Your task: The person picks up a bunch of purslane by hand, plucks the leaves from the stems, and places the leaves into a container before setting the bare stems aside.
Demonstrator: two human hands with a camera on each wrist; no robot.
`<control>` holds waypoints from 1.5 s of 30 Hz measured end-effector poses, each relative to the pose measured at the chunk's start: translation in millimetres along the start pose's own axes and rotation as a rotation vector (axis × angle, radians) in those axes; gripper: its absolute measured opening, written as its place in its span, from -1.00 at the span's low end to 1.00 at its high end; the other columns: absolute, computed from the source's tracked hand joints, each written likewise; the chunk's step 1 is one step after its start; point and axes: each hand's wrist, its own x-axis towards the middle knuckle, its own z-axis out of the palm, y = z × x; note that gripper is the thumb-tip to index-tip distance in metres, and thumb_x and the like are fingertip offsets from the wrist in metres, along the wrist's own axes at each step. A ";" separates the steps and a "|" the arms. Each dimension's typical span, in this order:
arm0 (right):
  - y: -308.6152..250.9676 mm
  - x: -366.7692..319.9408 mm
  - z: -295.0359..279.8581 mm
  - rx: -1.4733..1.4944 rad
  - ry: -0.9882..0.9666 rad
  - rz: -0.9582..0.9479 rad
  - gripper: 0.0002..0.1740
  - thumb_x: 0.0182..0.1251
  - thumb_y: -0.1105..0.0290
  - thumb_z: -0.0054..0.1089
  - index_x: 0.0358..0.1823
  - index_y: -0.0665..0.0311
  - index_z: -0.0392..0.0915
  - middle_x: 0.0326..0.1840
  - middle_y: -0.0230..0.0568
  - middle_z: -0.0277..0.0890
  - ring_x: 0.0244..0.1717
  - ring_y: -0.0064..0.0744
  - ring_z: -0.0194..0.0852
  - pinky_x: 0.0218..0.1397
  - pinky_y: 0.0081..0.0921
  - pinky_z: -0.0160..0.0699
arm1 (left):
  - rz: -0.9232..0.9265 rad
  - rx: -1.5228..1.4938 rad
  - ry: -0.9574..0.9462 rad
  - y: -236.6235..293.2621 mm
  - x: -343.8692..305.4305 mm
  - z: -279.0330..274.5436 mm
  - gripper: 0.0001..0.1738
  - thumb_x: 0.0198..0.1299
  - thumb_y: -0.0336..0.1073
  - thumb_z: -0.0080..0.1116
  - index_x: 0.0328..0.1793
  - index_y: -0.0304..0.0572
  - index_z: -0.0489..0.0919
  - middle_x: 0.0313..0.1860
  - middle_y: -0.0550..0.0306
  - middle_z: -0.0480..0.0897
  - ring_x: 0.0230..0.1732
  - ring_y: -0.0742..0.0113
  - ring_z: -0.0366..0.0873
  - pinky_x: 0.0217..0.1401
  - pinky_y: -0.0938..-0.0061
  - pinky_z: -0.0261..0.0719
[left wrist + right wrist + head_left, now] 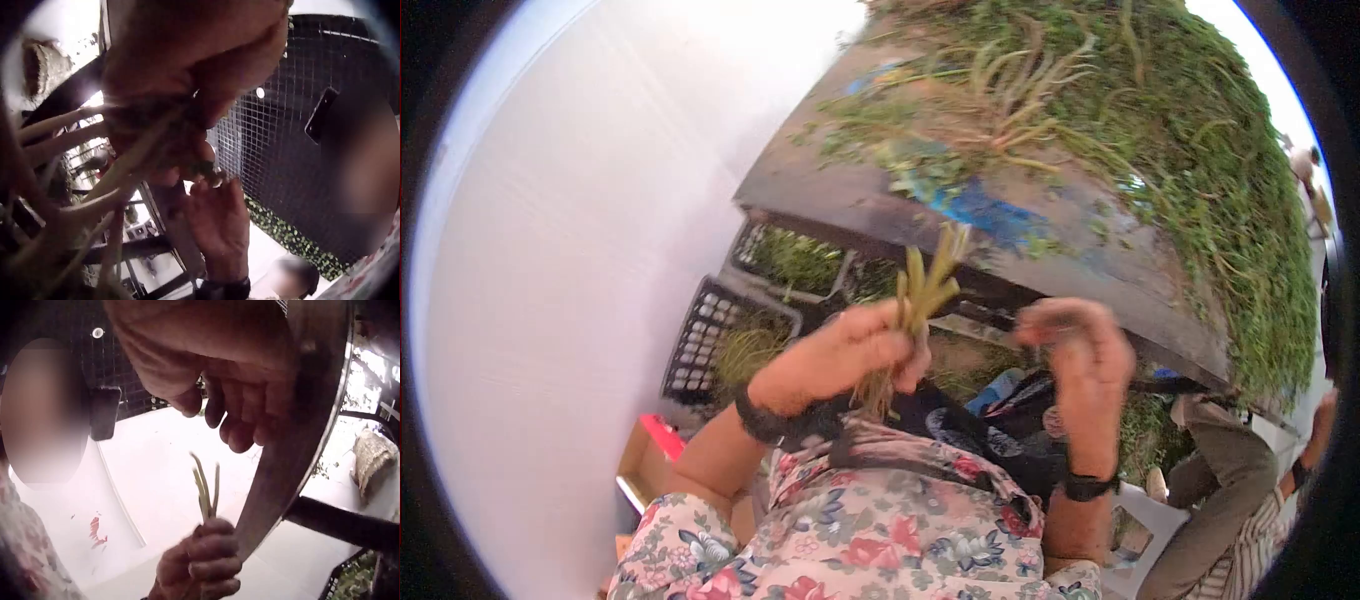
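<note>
My left hand [840, 355] grips a small bunch of green stems [922, 285] over my lap. Their pale cut ends point up toward the table, and thin roots or strands hang below the fist. In the right wrist view the stems [205, 487] stand up out of the curled left hand [200, 565]. Apart from the bunch, my right hand [1085, 345] is raised to the right near the table's edge. Its fingers [240, 431] bend loosely, with nothing visible between them. The left wrist view shows stems [137, 156] spreading close to the camera.
A large heap of leafy greens [1200, 160] covers the right of the grey table [810, 175], with loose stems [1010, 110] toward its middle. Black plastic crates [690, 345] with greens stand below, left. Another person's leg [1230, 450] is at the right. A white wall [600, 200] rises at left.
</note>
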 end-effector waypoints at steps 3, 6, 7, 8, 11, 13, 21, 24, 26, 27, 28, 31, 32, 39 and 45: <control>-3.3 4.5 -18.1 0.027 0.222 -0.085 -0.86 0.28 0.47 -0.11 -0.25 0.34 0.44 -0.39 -0.27 0.49 -0.36 -0.51 0.44 -0.20 -0.56 0.44 | 0.000 -0.126 0.222 -3.9 -21.7 -36.2 -0.67 0.23 -0.07 -0.04 -0.25 -0.24 0.39 -0.39 0.14 0.49 -0.29 0.41 0.43 -0.18 0.54 0.38; 4.7 11.3 -36.1 -0.116 0.366 -0.188 -0.82 0.32 0.39 -0.09 -0.26 0.37 0.44 -0.36 -0.25 0.49 -0.34 -0.50 0.41 -0.16 -0.55 0.42 | 0.024 0.016 0.386 -11.2 -47.7 -70.9 -0.67 0.22 -0.09 -0.02 -0.23 -0.25 0.44 -0.37 0.16 0.52 -0.26 0.41 0.47 -0.15 0.55 0.39; 6.3 14.5 -41.2 -0.162 0.399 -0.195 -0.81 0.33 0.38 -0.09 -0.26 0.36 0.44 -0.35 -0.25 0.49 -0.33 -0.50 0.41 -0.16 -0.55 0.42 | 0.006 0.054 0.440 -11.1 -55.9 -82.7 -0.68 0.23 -0.09 -0.02 -0.23 -0.25 0.44 -0.36 0.16 0.53 -0.26 0.41 0.47 -0.15 0.55 0.40; 8.3 17.0 -44.2 -0.210 0.433 -0.202 -0.80 0.34 0.36 -0.09 -0.25 0.36 0.44 -0.35 -0.25 0.49 -0.32 -0.50 0.41 -0.15 -0.55 0.42 | -0.014 0.092 0.491 -14.3 -63.7 -97.2 -0.68 0.23 -0.10 -0.03 -0.22 -0.25 0.45 -0.36 0.16 0.54 -0.26 0.42 0.48 -0.15 0.55 0.41; 13.7 22.7 -47.6 -0.314 0.426 -0.156 -0.78 0.35 0.31 -0.07 -0.24 0.34 0.45 -0.35 -0.26 0.49 -0.33 -0.51 0.41 -0.15 -0.54 0.42 | -0.063 0.195 0.597 -26.8 -86.1 -142.2 -0.75 0.26 -0.19 -0.06 -0.20 -0.24 0.48 -0.32 0.15 0.58 -0.26 0.43 0.51 -0.19 0.55 0.44; 20.7 25.3 -45.6 -0.316 0.438 -0.090 -0.78 0.35 0.30 -0.06 -0.23 0.33 0.45 -0.34 -0.28 0.49 -0.32 -0.51 0.41 -0.15 -0.54 0.42 | -0.129 0.269 0.669 -41.0 -104.5 -174.9 -0.78 0.27 -0.22 -0.08 -0.19 -0.22 0.48 -0.30 0.14 0.59 -0.25 0.44 0.52 -0.19 0.55 0.44; 28.0 26.1 -48.3 -0.283 0.408 -0.031 -0.80 0.35 0.32 -0.06 -0.20 0.30 0.46 -0.30 -0.30 0.50 -0.30 -0.51 0.43 -0.15 -0.53 0.45 | -0.315 1.281 1.137 -91.8 -170.1 -257.7 -0.44 0.02 -0.12 0.15 0.09 -0.34 0.40 -0.12 -0.24 0.54 0.01 -0.04 0.47 0.06 0.28 0.40; 32.8 26.9 -53.2 -0.299 0.376 -0.041 -0.82 0.34 0.34 -0.06 -0.21 0.30 0.46 -0.30 -0.31 0.50 -0.31 -0.52 0.43 -0.15 -0.54 0.44 | -0.074 0.922 1.206 -72.7 -153.5 -246.4 -0.61 0.07 -0.20 0.10 -0.06 -0.37 0.49 -0.21 -0.09 0.60 -0.16 0.21 0.55 -0.11 0.42 0.47; 30.7 27.2 -49.7 -0.344 0.380 -0.067 -0.84 0.33 0.37 -0.05 -0.22 0.30 0.46 -0.31 -0.32 0.49 -0.32 -0.53 0.42 -0.16 -0.56 0.43 | 0.036 0.688 1.206 -40.9 -125.0 -211.6 -0.70 0.11 -0.28 0.01 -0.12 -0.36 0.52 -0.28 0.01 0.61 -0.26 0.33 0.54 -0.21 0.51 0.46; 31.3 27.1 -48.5 -0.379 0.360 -0.064 -0.85 0.32 0.38 -0.05 -0.23 0.29 0.46 -0.32 -0.33 0.49 -0.32 -0.54 0.42 -0.17 -0.58 0.42 | 0.101 0.574 1.186 -22.0 -109.0 -193.1 -0.74 0.13 -0.32 -0.03 -0.15 -0.36 0.53 -0.31 0.06 0.62 -0.30 0.40 0.54 -0.26 0.56 0.45; 32.0 27.5 -48.3 -0.421 0.354 -0.066 -0.87 0.31 0.40 -0.04 -0.24 0.29 0.47 -0.32 -0.33 0.49 -0.33 -0.55 0.42 -0.18 -0.59 0.41 | 0.150 0.589 1.155 -7.0 -93.4 -177.6 -0.77 0.23 -0.33 -0.09 -0.18 -0.33 0.53 -0.31 0.09 0.60 -0.30 0.45 0.52 -0.20 0.55 0.46; 30.0 31.4 -46.6 -0.481 0.346 -0.120 -0.91 0.25 0.45 0.00 -0.29 0.26 0.48 -0.37 -0.38 0.48 -0.36 -0.59 0.40 -0.24 -0.64 0.38 | 0.362 0.731 0.990 34.7 -46.2 -125.6 -0.80 0.23 -0.35 -0.08 -0.25 -0.35 0.52 -0.38 0.12 0.57 -0.35 0.45 0.49 -0.23 0.56 0.46; 27.8 32.7 -45.5 -0.472 0.357 -0.118 -0.91 0.24 0.46 0.01 -0.29 0.27 0.48 -0.39 -0.40 0.47 -0.37 -0.60 0.39 -0.25 -0.64 0.38 | 0.437 0.662 0.885 43.7 -29.0 -107.9 -0.80 0.23 -0.37 -0.11 -0.25 -0.35 0.51 -0.37 0.13 0.57 -0.35 0.46 0.49 -0.23 0.57 0.46; 13.9 32.2 -49.9 -0.304 0.244 0.042 -0.91 0.20 0.46 0.02 -0.30 0.29 0.47 -0.45 -0.41 0.45 -0.44 -0.65 0.31 -0.34 -0.66 0.34 | 0.565 0.786 0.395 72.0 77.9 -37.4 -0.74 0.09 -0.30 0.01 -0.10 -0.25 0.49 0.01 -0.01 0.48 -0.05 0.25 0.46 -0.01 0.44 0.43; -14.2 56.0 -73.0 -0.421 -0.036 0.061 -0.83 0.19 0.45 -0.01 -0.24 0.38 0.46 -0.44 -0.26 0.48 -0.40 -0.58 0.38 -0.28 -0.61 0.39 | 0.643 1.130 0.392 46.8 130.2 -26.3 -0.54 0.06 -0.28 0.05 0.12 -0.24 0.35 0.20 -0.12 0.31 0.12 0.02 0.37 0.11 0.30 0.36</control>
